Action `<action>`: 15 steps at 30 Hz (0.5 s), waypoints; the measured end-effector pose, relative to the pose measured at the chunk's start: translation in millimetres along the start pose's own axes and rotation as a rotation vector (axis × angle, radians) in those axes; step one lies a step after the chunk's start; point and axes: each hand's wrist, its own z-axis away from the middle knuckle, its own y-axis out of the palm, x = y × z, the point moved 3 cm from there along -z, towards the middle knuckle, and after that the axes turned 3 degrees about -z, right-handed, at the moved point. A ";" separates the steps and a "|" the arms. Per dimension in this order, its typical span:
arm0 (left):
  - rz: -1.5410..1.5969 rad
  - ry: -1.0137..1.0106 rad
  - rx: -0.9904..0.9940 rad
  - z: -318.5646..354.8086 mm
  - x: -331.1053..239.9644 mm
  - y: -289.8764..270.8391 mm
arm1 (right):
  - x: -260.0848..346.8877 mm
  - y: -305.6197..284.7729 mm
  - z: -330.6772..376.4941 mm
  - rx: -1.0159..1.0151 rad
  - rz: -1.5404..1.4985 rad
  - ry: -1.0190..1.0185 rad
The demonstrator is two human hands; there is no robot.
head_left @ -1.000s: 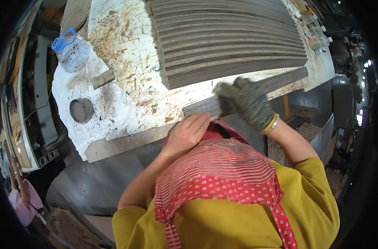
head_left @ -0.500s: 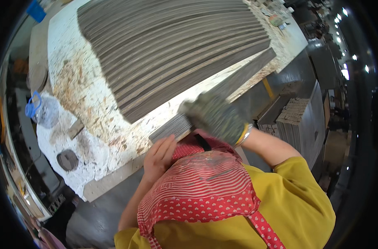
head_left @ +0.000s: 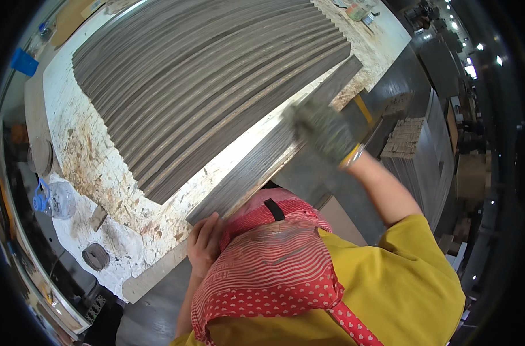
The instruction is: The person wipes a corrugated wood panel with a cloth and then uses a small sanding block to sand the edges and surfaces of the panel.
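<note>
A long grey-brown wood-grain plank (head_left: 248,167) lies slanting along the near edge of the white worktable (head_left: 179,214). My bare left hand (head_left: 204,242) is at its near-left end, with the fingers together and bent against the end and edge. On the plank's upper face, past its middle, rests my right hand (head_left: 324,131) in a dark green-grey glove with a yellow cuff. Motion smears its fingers, and whatever may be under them is hidden. Beyond the plank, several similar planks (head_left: 216,86) lie side by side in overlapping rows.
To the left are a clear plastic jug (head_left: 60,199) with a blue cap, a small wood block (head_left: 98,218) and a coiled dark strip (head_left: 96,256). A blue container (head_left: 24,61) stands at the far left. Stacked boards (head_left: 409,147) stand on the floor at right.
My right hand has slid along the plank, away from my left hand toward the far right end, uncovering more of its surface. The whole view has shifted slightly. My left hand stays at the near end.
</note>
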 end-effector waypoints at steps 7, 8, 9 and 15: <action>-0.035 -0.098 0.032 -5.6 -9.4 -1.3 | 18.3 -5.3 0.8 0.397 0.112 -0.201; -0.047 -0.096 0.033 -6.0 -10.0 -1.2 | 4.6 -4.0 3.8 0.229 0.180 -0.172; -0.056 -0.104 0.028 -6.0 -9.8 -1.4 | -14.7 0.7 8.0 0.070 0.226 -0.179; -0.162 -0.055 0.033 -3.5 -12.2 1.0 | -115.3 0.4 16.4 -0.233 0.267 -0.009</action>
